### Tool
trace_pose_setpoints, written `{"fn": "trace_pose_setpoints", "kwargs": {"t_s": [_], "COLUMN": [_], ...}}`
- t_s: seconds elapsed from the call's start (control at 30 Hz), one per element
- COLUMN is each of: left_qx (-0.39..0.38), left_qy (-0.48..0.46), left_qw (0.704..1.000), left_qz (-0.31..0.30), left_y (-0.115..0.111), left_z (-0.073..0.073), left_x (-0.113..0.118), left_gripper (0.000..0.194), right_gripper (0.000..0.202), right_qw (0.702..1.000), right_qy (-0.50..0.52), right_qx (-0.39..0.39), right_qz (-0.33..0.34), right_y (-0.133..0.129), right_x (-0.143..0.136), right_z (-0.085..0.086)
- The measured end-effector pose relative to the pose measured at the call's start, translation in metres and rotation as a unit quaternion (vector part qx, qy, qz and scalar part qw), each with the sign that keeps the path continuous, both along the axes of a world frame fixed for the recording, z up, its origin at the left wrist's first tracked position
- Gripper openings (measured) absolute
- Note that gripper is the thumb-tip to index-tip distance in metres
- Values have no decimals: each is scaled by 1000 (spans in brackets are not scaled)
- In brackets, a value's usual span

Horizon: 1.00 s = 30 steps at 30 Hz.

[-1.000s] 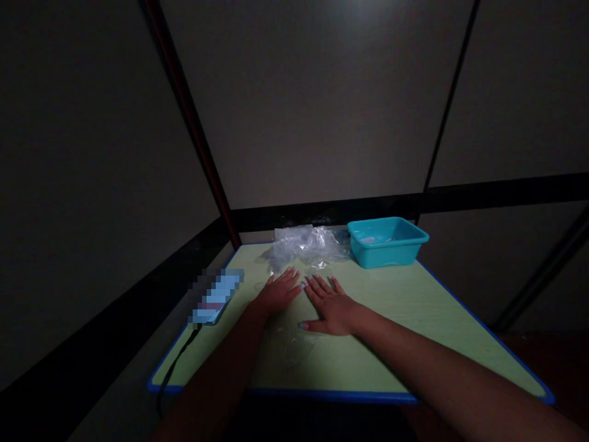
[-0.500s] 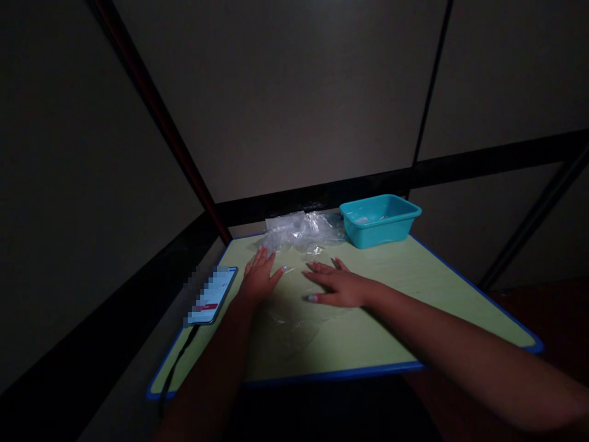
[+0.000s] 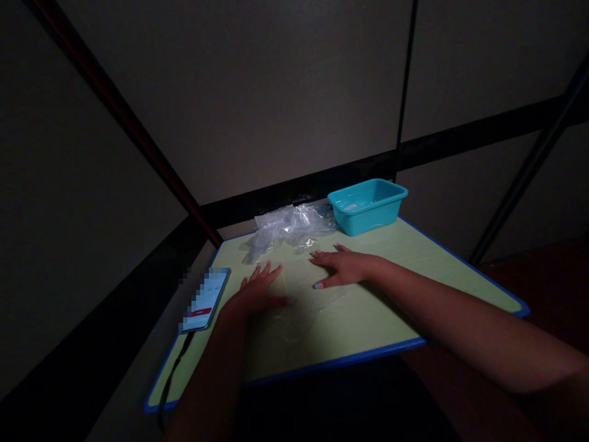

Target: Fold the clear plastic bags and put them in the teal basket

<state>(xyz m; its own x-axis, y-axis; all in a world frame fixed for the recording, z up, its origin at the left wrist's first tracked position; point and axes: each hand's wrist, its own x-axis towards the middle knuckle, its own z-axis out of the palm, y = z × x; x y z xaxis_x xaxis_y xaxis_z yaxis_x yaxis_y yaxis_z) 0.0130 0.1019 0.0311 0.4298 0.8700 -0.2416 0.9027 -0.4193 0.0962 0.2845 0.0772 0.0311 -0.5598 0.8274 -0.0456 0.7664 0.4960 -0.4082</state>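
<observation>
A thin clear plastic bag lies flat on the light green table, its edges hard to make out. My left hand rests over its left side, palm down, with fingers spread. Over the right side, my right hand lies palm down too, fingers stretched out and thumb apart. Neither hand grips anything. Beyond my fingertips is a heap of crumpled clear plastic bags.
At the back right stands a turquoise plastic basin with something pale and clear inside. A phone with a lit screen lies at the left edge, a black cable near it. Wall panels rise behind the table.
The camera view has tilted and shifted a little. My left hand has drawn nearer to me and its thumb has spread. A wider gap now separates the two hands.
</observation>
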Motion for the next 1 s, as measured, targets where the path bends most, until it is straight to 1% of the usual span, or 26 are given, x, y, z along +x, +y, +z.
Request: {"fn": "trace_pose_setpoints", "kwargs": {"t_s": [0.07, 0.17, 0.27, 0.33, 0.37, 0.4, 0.43, 0.5, 0.53, 0.57, 0.6, 0.7, 0.8, 0.87, 0.93, 0.97, 1.0], "left_qx": [4, 13, 35, 85, 125, 173, 226, 321, 349, 360, 356, 319, 322, 341, 353, 352, 337], "left_qy": [7, 7, 2, -17, -37, -67, -105, -192, -233, -268, -296, -338, -338, -350, -378, -395, -411], "left_qw": [1000, 1000, 998, 993, 987, 976, 959, 910, 887, 870, 862, 861, 858, 843, 819, 808, 805], "left_qz": [11, 20, 52, 81, 96, 114, 134, 177, 193, 204, 208, 207, 213, 226, 248, 259, 264], "left_y": [0, 1, 3, 6, 7, 9, 11, 15, 17, 19, 20, 23, 25, 25, 26, 26, 26], "left_z": [-2, -5, -5, -2, 0, 2, 5, 9, 10, 10, 8, 2, -3, -1, 2, 3, 3], "left_x": [-2, -2, -1, -3, -5, -8, -10, -16, -18, -19, -19, -16, -13, -14, -16, -17, -18], "left_gripper": [105, 105, 94, 83, 76, 69, 61, 48, 42, 38, 34, 26, 21, 22, 23, 23, 24], "right_gripper": [92, 96, 95, 91, 87, 83, 78, 68, 64, 60, 58, 51, 45, 44, 43, 42, 41], "right_qw": [1000, 999, 999, 999, 999, 999, 998, 995, 993, 991, 990, 986, 982, 980, 979, 979, 979], "right_qy": [-17, -30, -39, -39, -34, -25, -13, 14, 26, 37, 46, 70, 90, 97, 102, 103, 102], "right_qx": [-13, -19, -15, 1, 17, 36, 57, 96, 112, 123, 132, 151, 164, 173, 178, 178, 177], "right_qz": [2, 5, 4, 2, 1, 1, 4, 14, 18, 21, 22, 28, 28, 21, 15, 14, 13], "right_y": [2, 3, 2, 3, 3, 4, 5, 8, 9, 10, 11, 14, 15, 16, 16, 16, 16], "right_x": [4, 7, 6, 6, 5, 6, 6, 7, 8, 8, 8, 9, 9, 9, 10, 10, 10], "right_z": [-2, -3, -2, 0, 0, 1, 1, 0, 0, -1, -1, -4, -6, -6, -6, -5, -5]}}
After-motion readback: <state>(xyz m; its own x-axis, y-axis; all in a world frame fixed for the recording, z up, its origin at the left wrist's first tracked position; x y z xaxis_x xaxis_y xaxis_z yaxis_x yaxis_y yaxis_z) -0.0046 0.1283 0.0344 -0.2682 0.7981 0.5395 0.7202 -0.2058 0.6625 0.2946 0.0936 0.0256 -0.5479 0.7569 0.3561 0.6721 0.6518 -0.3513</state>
